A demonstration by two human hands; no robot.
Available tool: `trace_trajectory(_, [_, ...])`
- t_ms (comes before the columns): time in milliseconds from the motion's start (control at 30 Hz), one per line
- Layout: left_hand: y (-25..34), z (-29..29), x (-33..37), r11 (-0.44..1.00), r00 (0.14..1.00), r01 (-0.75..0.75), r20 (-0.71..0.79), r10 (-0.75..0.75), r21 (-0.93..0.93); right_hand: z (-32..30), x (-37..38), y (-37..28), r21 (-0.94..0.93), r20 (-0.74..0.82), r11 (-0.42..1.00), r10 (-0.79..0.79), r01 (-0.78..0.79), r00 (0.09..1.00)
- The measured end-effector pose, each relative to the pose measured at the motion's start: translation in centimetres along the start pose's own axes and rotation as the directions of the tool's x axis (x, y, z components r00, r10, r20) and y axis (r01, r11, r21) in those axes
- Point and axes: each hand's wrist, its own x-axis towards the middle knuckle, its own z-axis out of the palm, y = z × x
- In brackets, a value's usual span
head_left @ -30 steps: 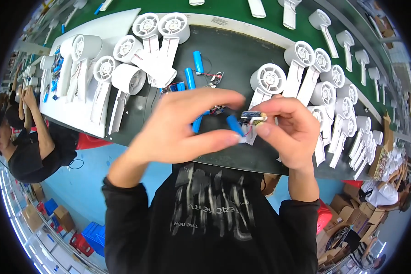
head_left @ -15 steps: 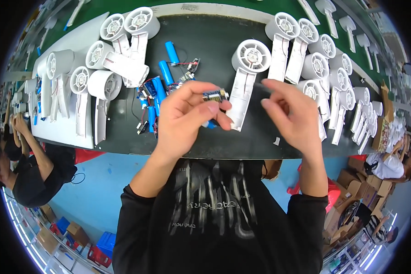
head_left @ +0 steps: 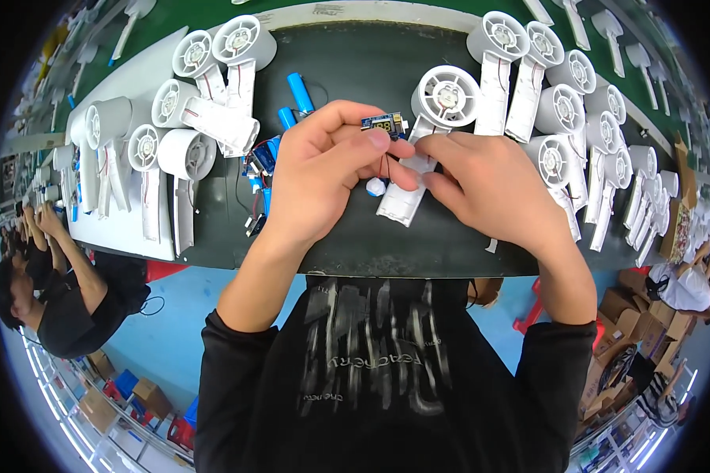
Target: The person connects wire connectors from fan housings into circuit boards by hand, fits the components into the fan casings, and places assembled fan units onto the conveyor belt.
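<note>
Across from its spot well to the right of the fan in the earlier frame, the right hand (head_left: 485,177) has come in to meet the left hand (head_left: 317,172) near the middle of the frame, and the circuit board (head_left: 383,124) sits a little higher now. From where I stand, it all hangs on how that board lies against the white fan (head_left: 447,94): just left of the fan's round head, its long side running nearly level across the frame, while the handle (head_left: 401,205) slants from the head down toward lower left. So board and handle lie crosswise, and the left hand is the nearer to the board. That hand grips it between thumb and bent fingers, knuckles up; a blue cell (head_left: 376,188) with a pale end shows just below its fingers. Reaching from the lower right, the right hand arches over the handle, its fingers curled, tips close to the left hand's. I can't tell whether they pinch anything. Underneath lies the dark table (head_left: 355,256).
</note>
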Motion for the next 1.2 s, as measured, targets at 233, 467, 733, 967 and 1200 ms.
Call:
trace_trajectory(233, [0.5, 0.6, -0.2, 0.989, 0.999, -0.029, -0.02, 0.032, 0.142, -0.8, 0.6, 1.5, 0.089, 0.02, 0.991, -0.103, 0.101, 0.994])
trace_trajectory(467, [1.4, 1.7, 1.4, 0.842, 0.992, -0.116, 0.012, 0.129, 0.527, 1.3, 0.8, 1.3, 0.035, -0.297, 0.995, -0.083, 0.098, 0.951])
trace_trajectory(733, [-1.0, 1.0, 0.3, 0.842, 0.975, -0.22, 0.075, 0.211, 0.493, 3.8, 0.8, 0.4, 0.094, -0.525, 0.995, 0.031, 0.021, 0.851])
trace_trajectory(967, [-1.4, 0.7, 0.6, 0.891, 0.964, -0.253, 0.021, 0.265, 0.377, 4.3, 0.5, 1.1, 0.082, -0.533, 0.991, -0.045, 0.104, 0.845])
trace_trajectory(1200, [-1.3, 0.7, 0.6, 0.884, 0.971, -0.228, 0.024, 0.239, 0.408, 4.7, 0.7, 1.6, 0.088, -0.546, 0.985, -0.074, 0.145, 0.835])
